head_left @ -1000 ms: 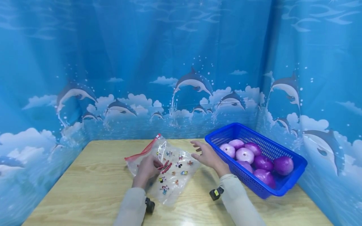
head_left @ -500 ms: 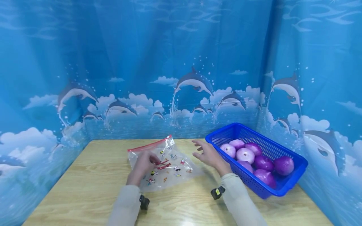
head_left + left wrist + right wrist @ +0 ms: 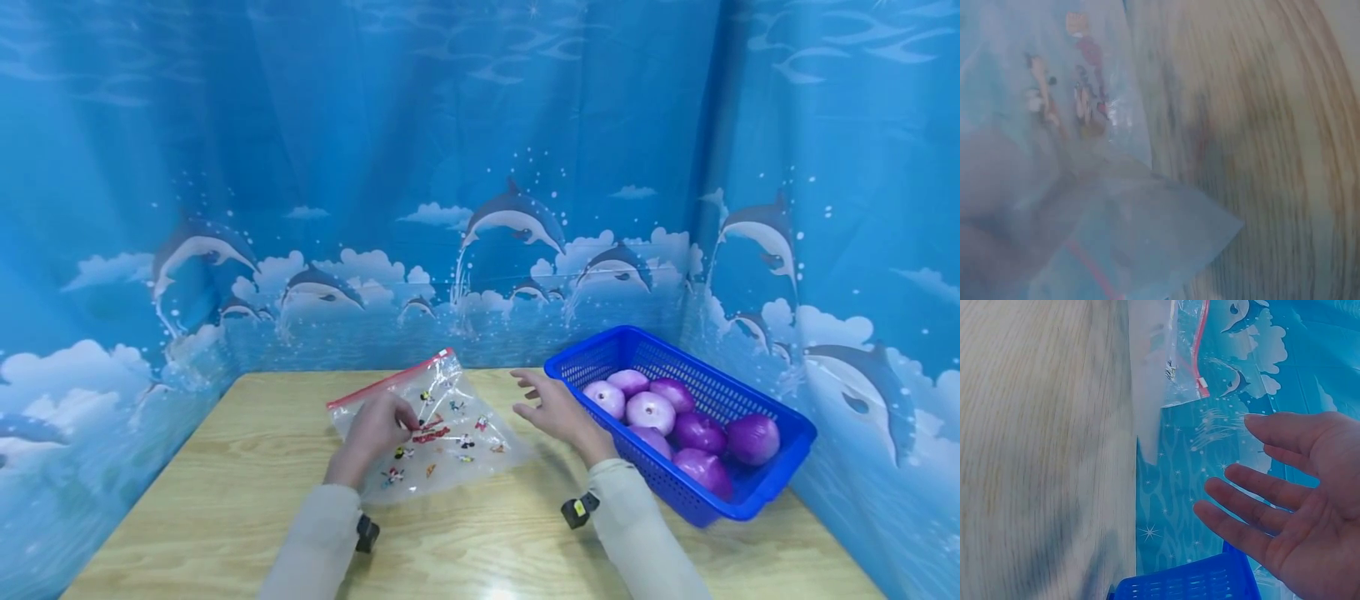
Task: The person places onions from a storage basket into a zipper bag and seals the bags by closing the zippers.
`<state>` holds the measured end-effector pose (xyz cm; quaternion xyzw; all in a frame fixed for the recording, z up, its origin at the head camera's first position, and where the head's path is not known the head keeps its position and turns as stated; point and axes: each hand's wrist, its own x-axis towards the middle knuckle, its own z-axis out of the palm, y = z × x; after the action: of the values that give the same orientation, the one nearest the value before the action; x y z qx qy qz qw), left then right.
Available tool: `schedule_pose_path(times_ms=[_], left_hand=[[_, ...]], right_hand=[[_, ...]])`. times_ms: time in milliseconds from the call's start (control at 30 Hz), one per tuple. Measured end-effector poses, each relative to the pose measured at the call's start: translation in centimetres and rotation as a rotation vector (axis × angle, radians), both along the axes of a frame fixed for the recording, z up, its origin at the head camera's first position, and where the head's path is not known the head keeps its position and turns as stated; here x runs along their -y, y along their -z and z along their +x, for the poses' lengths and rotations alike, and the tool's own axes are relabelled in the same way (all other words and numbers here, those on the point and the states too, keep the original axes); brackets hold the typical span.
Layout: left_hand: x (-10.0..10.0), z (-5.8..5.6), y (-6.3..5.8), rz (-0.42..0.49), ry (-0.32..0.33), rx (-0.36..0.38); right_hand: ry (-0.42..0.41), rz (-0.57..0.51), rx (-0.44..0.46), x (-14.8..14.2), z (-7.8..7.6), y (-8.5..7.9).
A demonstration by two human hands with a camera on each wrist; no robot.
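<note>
A clear zip bag (image 3: 450, 471) printed with small colourful cartoon figures and red lettering is over the left-middle of the table, its red zip edge (image 3: 390, 383) facing away. My left hand (image 3: 375, 433) pinches the bag between thumb and fingers beside the lettering. Close up in the left wrist view the bag (image 3: 1160, 231) is blurred, its film covering much of the hand. To its right, my right hand (image 3: 555, 410) hovers with fingers spread and nothing in it, just left of the blue basket (image 3: 738, 367). The right wrist view shows that palm (image 3: 1316, 525) bare.
Inside the perforated basket lie several purple onions (image 3: 699, 433). It stands at the table's right side. Beneath everything is a pale wooden table (image 3: 225, 483). A blue curtain (image 3: 420, 167) with dolphins and clouds closes off the back and both sides.
My left hand has drawn the bag left and turned it, so its lower end now points right and the red edge faces the back. The right hand has hardly moved.
</note>
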<state>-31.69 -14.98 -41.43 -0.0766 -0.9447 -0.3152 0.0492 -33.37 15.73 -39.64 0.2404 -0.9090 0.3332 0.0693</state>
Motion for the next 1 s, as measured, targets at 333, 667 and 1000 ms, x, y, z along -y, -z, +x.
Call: schedule_pose_path(times_ms=[333, 667, 1000], left_hand=[[-0.8, -0.7, 0.8, -0.076, 0.001, -0.086], [-0.3, -0.9, 0.5, -0.003, 0.12, -0.051], [0.4, -0.9, -0.3, -0.014, 0.217, 0.033]], right_hand=[[-0.001, 0.001, 0.009, -0.3, 0.0, -0.1], [-0.011, -0.013, 0.009, -0.5, 0.0, 0.0], [-0.03, -0.024, -0.006, -0.5, 0.1, 0.0]])
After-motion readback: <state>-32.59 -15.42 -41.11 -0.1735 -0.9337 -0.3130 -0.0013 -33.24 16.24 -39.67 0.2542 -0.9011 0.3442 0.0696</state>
